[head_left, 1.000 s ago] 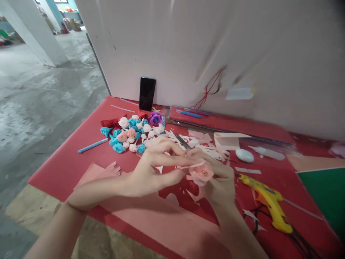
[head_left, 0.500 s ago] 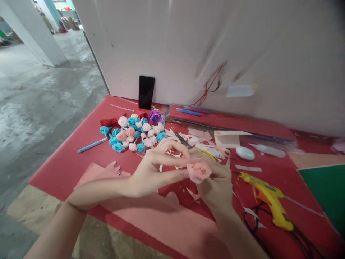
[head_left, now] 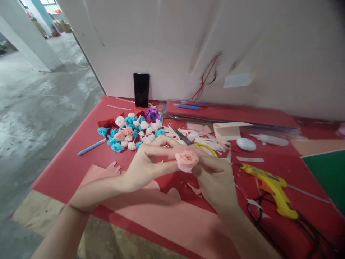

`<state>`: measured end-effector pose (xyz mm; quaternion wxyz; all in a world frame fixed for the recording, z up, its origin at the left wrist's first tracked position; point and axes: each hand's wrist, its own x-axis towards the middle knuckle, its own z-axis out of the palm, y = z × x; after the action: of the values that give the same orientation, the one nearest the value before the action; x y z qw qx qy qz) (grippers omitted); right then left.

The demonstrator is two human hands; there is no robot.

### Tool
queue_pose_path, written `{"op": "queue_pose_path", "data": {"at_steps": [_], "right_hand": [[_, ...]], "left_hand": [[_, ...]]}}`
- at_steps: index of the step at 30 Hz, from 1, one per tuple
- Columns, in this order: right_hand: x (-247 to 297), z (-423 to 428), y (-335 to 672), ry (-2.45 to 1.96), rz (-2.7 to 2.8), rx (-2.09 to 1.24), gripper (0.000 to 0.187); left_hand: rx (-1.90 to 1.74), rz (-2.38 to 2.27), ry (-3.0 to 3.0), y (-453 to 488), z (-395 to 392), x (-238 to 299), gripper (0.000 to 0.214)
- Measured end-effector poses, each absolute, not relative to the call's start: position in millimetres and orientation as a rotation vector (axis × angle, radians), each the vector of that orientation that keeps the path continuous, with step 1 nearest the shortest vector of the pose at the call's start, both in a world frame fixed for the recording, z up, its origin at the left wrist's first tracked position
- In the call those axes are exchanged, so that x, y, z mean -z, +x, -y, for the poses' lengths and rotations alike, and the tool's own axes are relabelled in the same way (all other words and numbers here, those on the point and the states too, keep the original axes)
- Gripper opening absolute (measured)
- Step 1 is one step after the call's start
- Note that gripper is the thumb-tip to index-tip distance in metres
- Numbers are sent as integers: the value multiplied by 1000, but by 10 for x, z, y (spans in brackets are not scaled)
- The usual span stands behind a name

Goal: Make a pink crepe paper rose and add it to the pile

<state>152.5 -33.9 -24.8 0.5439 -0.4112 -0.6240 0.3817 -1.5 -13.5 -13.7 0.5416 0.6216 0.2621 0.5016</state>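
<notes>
A small pink paper rose is held above the red table between both hands. My left hand pinches its left side with fingers curled round the petals. My right hand grips it from below and the right, fingers closed under the bloom. Beneath my forearms lies a sheet of pink paper.
A heap of small white, blue, pink and purple paper flowers lies at the back left, by a black phone leaning on the wall. Scissors rest among white paper scraps. A yellow glue gun lies right. A blue pen lies left.
Both hands have shifted the pink rose a little left and up, turning it so the bloom faces me more. The camera view has drifted slightly.
</notes>
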Motion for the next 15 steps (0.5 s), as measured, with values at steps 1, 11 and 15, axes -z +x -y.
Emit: {"op": "queue_pose_path", "data": {"at_steps": [1, 11, 15], "right_hand": [[240, 341, 1525, -979, 1479, -907, 12], [179, 377, 1477, -990, 1410, -973, 16], [224, 395, 1450, -988, 1265, -1038, 6]], "left_hand": [[-1175, -642, 1467, -20, 134, 124, 17], [-1119, -647, 1219, 15, 149, 146, 3], [-1079, -643, 1193, 17, 152, 161, 5]]}}
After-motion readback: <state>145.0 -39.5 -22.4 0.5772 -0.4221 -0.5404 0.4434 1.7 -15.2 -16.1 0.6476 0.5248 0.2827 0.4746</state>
